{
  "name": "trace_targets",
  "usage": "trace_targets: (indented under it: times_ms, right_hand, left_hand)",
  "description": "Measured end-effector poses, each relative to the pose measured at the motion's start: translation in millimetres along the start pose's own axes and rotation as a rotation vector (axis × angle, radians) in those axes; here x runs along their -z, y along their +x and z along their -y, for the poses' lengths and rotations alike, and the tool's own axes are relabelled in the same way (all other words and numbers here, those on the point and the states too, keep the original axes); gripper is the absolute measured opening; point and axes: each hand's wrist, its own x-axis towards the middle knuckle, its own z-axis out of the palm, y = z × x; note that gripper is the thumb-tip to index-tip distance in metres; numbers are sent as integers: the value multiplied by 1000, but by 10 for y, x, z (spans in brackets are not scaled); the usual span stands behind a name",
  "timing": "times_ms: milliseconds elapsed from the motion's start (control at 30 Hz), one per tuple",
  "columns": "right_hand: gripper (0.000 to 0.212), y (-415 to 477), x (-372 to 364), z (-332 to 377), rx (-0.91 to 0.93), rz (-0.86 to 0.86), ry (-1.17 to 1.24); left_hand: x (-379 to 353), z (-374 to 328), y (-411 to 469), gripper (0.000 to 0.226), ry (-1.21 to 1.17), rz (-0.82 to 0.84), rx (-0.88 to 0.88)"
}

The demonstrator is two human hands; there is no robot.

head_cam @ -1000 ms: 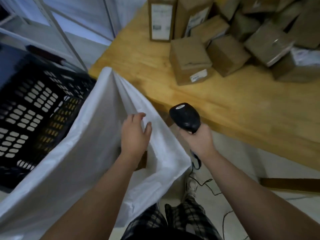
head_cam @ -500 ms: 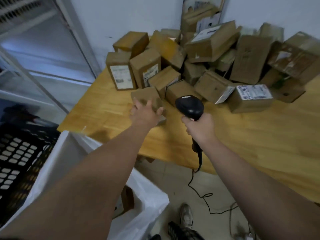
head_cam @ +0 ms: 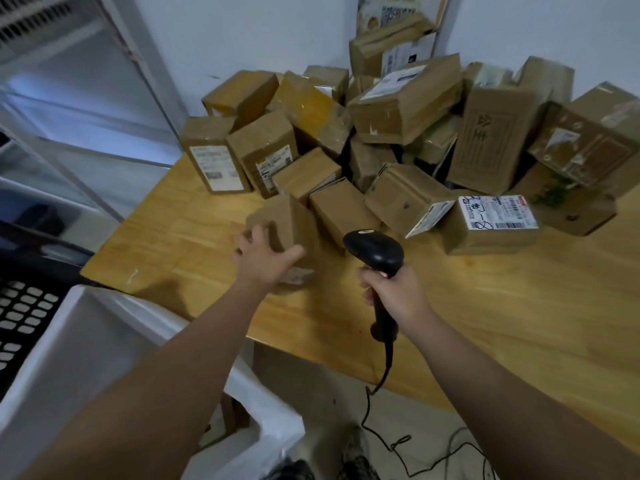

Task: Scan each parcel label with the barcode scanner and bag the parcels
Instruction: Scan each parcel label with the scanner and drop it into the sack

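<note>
A big light-brown wooden table (head_cam: 519, 323) is filling most of the view. At its far side, a big pile of brown cardboard boxes (head_cam: 408, 109) is leaning against the white wall. Low on the left, a large white plastic bag (head_cam: 86, 358) is standing open beside a black plastic crate with holes (head_cam: 24, 313).

At the near edge of the pile, the left hand (head_cam: 263, 258) is gripping a small brown cardboard parcel (head_cam: 287, 223). Its fingers are curling round the left side and its thumb is pressing the near face. The parcel is sitting on the table and seems to be tipping a little.

The right hand (head_cam: 394, 292) is wrapping tightly round the handle of a black plastic barcode scanner (head_cam: 375, 251). The scanner's head is pointing away from the person, toward the pile.

The parcel is lying just to the left of the scanner, and the left hand is the nearer one. Its white label (head_cam: 298, 275) is sitting low on the near face, partly under the hand, so it probably needs turning toward the scanner.

That label is too blurry to read. Another white label (head_cam: 497, 212), on a box to the right, is showing barcodes and blue handwriting like an "8".
</note>
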Motion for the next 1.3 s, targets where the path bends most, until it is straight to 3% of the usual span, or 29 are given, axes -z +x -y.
trace_targets:
  times_ms: [100,200,267,367,433,533,633,767,967,1100,1300]
  right_hand:
    - [15,-40,30,-87,-66,36,141]
    - [16,-115,-8,-142,-107,52,254]
    - [13,-183,-61,-141,-102,63,374]
    - [10,-237,-132,-170,-72,8,420]
    - [10,-250,-171,-193,-53,-63,381]
    - [9,-281,-190,-194,-59,-99,312]
    - [8,-330,-191,-175,11,-103,135]
    - [14,-388,-158,-171,146,-230,-241]
    - [18,-532,-134,-115,117,-213,-486]
    - [18,-585,-159,-108,61,-197,-458]
    - [23,-645,-212,-83,43,-210,-409]
  left_hand:
    - [32,4,-280,45,-695,184,172]
    - [-15,101,-439,21,-959,395,329]
    - [-72,217,-439,31,-854,418,295]
    - [-111,293,-395,37,-426,292,131]
    - [-84,243,-401,33,-444,318,129]
    - [-51,174,-379,52,-417,452,151]
    - [-103,211,-332,71,-287,461,102]
    - [-227,207,-384,89,-298,442,19]
    - [-321,186,-430,80,-291,408,9]
    - [-252,368,-243,59,-240,157,50]
    - [-143,525,-134,51,-229,118,57]
